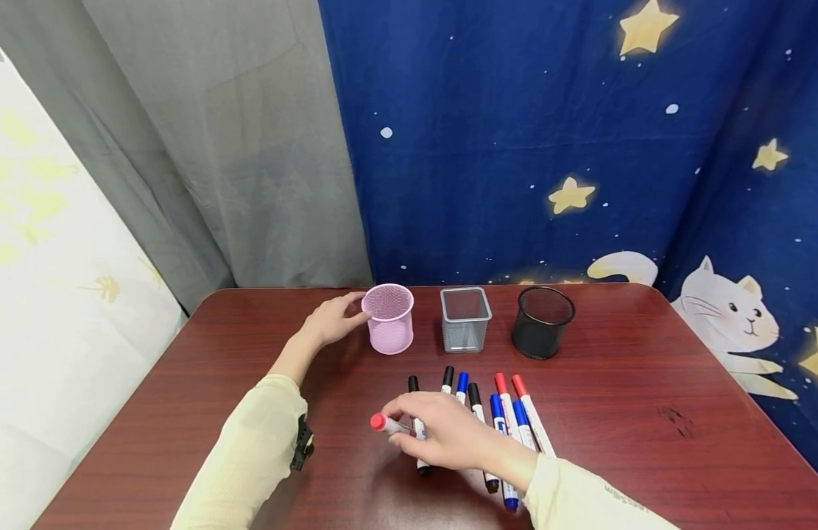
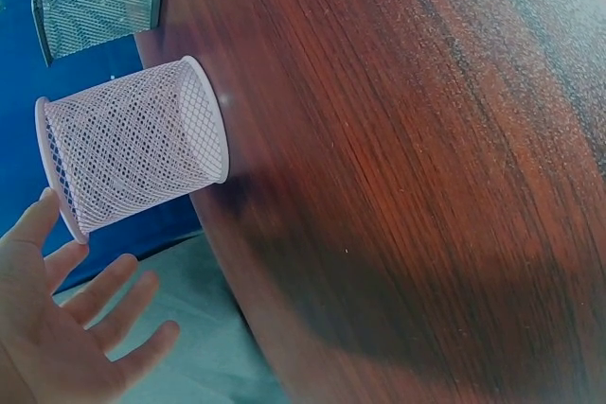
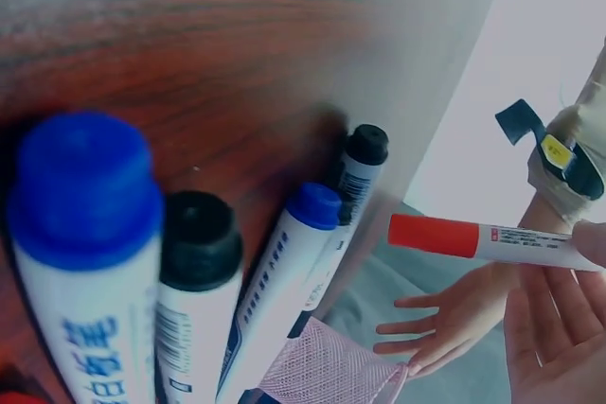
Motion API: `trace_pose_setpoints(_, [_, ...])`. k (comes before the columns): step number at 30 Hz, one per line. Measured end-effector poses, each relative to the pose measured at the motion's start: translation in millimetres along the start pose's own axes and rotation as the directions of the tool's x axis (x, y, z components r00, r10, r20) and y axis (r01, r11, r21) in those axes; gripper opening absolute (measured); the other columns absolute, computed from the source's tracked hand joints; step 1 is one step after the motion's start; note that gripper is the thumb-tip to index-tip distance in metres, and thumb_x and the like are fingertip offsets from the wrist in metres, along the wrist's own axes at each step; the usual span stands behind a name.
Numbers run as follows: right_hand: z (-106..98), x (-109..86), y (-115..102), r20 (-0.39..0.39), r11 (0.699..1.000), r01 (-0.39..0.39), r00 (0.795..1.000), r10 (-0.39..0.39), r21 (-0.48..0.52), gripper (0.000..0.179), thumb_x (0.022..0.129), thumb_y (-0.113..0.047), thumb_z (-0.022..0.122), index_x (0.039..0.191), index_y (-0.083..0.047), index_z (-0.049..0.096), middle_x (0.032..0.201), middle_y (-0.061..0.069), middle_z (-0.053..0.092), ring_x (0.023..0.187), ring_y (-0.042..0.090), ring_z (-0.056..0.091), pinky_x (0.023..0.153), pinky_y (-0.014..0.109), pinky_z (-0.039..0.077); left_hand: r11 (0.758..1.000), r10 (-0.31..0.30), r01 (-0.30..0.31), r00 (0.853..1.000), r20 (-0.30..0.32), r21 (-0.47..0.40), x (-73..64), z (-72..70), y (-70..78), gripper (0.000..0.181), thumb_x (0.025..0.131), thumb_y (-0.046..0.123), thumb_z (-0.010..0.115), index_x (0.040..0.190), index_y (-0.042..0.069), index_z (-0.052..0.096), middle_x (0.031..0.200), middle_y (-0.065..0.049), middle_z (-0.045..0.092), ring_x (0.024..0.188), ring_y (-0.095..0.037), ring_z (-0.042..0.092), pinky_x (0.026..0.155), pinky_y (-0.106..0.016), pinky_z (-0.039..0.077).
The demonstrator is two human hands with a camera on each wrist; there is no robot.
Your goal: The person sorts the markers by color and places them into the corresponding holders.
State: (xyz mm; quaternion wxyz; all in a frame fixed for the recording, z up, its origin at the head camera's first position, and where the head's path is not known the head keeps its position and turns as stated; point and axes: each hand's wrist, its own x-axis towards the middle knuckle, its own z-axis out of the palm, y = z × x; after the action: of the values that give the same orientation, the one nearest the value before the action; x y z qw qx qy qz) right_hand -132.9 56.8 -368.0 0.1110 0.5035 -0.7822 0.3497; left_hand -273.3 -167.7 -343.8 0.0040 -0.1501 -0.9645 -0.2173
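My left hand [image 1: 332, 320] is at the left side of a round pink mesh pen holder [image 1: 392, 336], which stands upright at the far side of the table. In the left wrist view its thumb tip is right at the rim and the other fingers are spread. Over the near middle of the table, my right hand [image 1: 442, 430] pinches a red-capped marker [image 3: 436, 237] between thumb and fingers, the cap pointing left. Under and beside this hand lie several white markers, among them a blue-capped marker [image 1: 462, 386], a black-capped marker [image 1: 448, 378] and a red-capped one [image 1: 533, 417].
To the right of the pink holder stand a square grey mesh holder [image 1: 464, 331] and a round black mesh holder [image 1: 540, 335]. Behind the brown table [image 1: 621, 442] hang a grey curtain [image 1: 249, 147] and a blue one [image 1: 481, 110] with stars.
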Motion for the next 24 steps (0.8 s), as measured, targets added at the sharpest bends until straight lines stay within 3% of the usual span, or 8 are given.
trace_pose_setpoints(8, [-7.9, 4.8, 0.6, -0.061, 0.982, -0.098, 0.992, 0.110, 0.163, 0.025, 0.083, -0.018, 0.062, 0.106, -0.014, 0.057, 0.088, -0.008, 0.060, 0.078, 0.001, 0.054, 0.068, 0.020, 0.045, 1.000, -0.006, 0.006, 1.000, 0.002, -0.009, 0.5, 0.1, -0.2, 0.051, 0.084, 0.039, 0.055, 0.127, 0.013, 0.046, 0.107, -0.013, 0.058, 0.101, -0.031, 0.052, 0.077, -0.050, 0.039])
trace_pose_setpoints(13, [-13.3, 9.3, -2.0, -0.130, 0.973, -0.151, 0.976, 0.174, 0.173, 0.024, 0.080, -0.015, 0.064, 0.103, -0.012, 0.058, 0.085, -0.008, 0.060, 0.076, 0.002, 0.056, 0.067, 0.019, 0.045, 1.000, -0.019, 0.019, 1.000, 0.000, -0.006, 1.0, -0.2, -1.6, 0.051, 0.084, 0.040, 0.055, 0.127, 0.014, 0.046, 0.107, -0.011, 0.058, 0.101, -0.031, 0.052, 0.076, -0.050, 0.039])
trace_pose_setpoints(20, [-31.9, 21.2, -21.9, -0.221, 0.959, -0.183, 0.948, 0.231, 0.216, 0.024, 0.075, -0.001, 0.066, 0.098, -0.003, 0.059, 0.081, 0.002, 0.061, 0.074, 0.009, 0.057, 0.064, 0.028, 0.046, 1.000, -0.025, 0.025, 1.000, -0.005, -0.012, 1.8, 0.2, -3.0, 0.051, 0.083, 0.041, 0.055, 0.127, 0.015, 0.047, 0.107, -0.011, 0.058, 0.101, -0.031, 0.052, 0.076, -0.049, 0.040])
trace_pose_setpoints(24, [-28.9, 20.4, -12.4, -0.231, 0.945, -0.234, 0.930, 0.287, 0.229, 0.025, 0.077, -0.005, 0.066, 0.101, -0.007, 0.059, 0.084, -0.003, 0.062, 0.073, 0.007, 0.057, 0.063, 0.026, 0.046, 1.000, -0.027, 0.027, 1.000, -0.005, -0.014, 0.8, -0.5, -1.4, 0.051, 0.083, 0.040, 0.055, 0.127, 0.015, 0.047, 0.107, -0.011, 0.059, 0.101, -0.030, 0.052, 0.076, -0.049, 0.039])
